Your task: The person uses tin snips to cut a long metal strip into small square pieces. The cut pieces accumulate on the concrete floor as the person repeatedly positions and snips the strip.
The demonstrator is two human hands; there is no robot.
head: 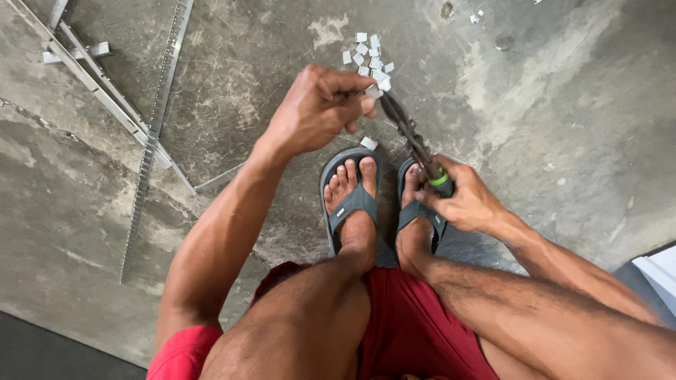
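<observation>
Squatting over the concrete floor (549, 127), the person pinches a small white piece (374, 91) in the left hand (320, 105) at the tip of the pliers (412, 137), just near the far pile of white pieces (370, 56). The right hand (468, 200) is clenched on the green-banded handle; a slip could, I judge, nip those fingertips (366, 105) or flick the piece toward the bare toes (355, 169).

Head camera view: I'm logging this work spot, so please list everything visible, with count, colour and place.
Pliers: one, dark jaws, green-banded handle, held above the feet.
Small cut pieces: a heap, too many to count exactly, whitish, on the floor beyond the left hand; one more by the left toes.
Metal strips: several, grey, lying on the floor at upper left.
Concrete floor: grey, stained.
White object: partly in view at the right edge.
Flip-flops: two, dark grey, on the feet.
Shorts: red.
Left hand: pinching a small piece at the plier tips.
Right hand: gripping the plier handle.
</observation>
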